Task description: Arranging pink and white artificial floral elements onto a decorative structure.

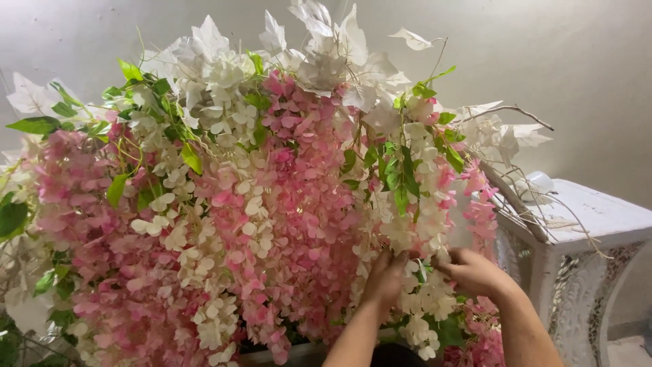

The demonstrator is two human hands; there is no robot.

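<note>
White ornate pedestal point(598, 224) (mirrored trim) under bare pale twigs point(543, 204).

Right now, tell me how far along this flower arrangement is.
Mostly built: pink and cream hanging blossoms already cover the front, with white leaves on top. In hand: the left hand and right hand are tucked among the cream flower strands at the lower right. Left: bare twigs trail over the white pedestal, seemingly unfilled.

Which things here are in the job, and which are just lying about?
In hand: left hand and right hand, both in the cream flower strand of the pink-and-cream bouquet.
Lying about: white pedestal, white object on it.
</note>
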